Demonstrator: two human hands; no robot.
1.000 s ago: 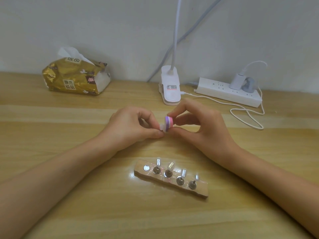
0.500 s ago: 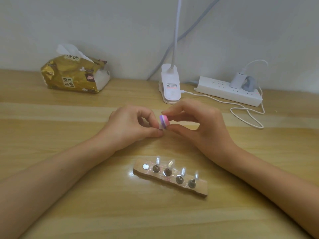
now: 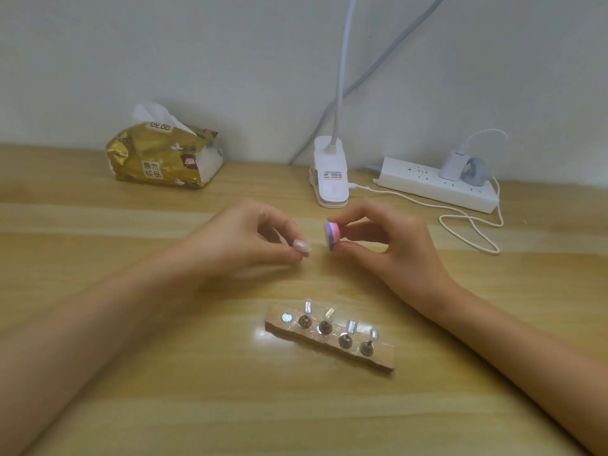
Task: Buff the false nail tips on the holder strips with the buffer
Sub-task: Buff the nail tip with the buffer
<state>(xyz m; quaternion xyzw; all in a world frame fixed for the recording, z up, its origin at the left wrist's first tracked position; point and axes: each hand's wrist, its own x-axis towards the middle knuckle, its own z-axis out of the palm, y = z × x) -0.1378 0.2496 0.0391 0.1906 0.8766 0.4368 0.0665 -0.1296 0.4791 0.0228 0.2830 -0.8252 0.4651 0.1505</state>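
A person sits at a wooden table (image 3: pixel 98 324), both bare hands raised a little above it near the middle of the view. The left hand (image 3: pixel 243 241) pinches a pale pink false nail tip (image 3: pixel 302 246) between thumb and fingertips, the tip pointing right. The right hand (image 3: pixel 388 245) grips a small round buffer (image 3: pixel 331 235) with purple, pink and white layers, held narrowly between thumb and forefinger. Buffer and nail tip sit just beside each other but apart, with a clear gap between them.

Nearer the viewer, a wooden holder strip (image 3: pixel 329 340) lies slanted on the table. It carries four dark metal stands (image 3: pixel 344 340), each with a small clear nail tip (image 3: pixel 351 327) on top, and one bare silver disc (image 3: pixel 287 317) at its left end. That vacant spot likely belongs to the nail now in hand.

As a judgement, the work looks partway through: one nail is out for buffing, four wait on the strip, and whether those are already buffed cannot be told.

At the far edge sit a gold tissue pack (image 3: pixel 164 156) on the left, a white lamp clip (image 3: pixel 329 176) in the middle, and a power strip (image 3: pixel 437 184) on the right
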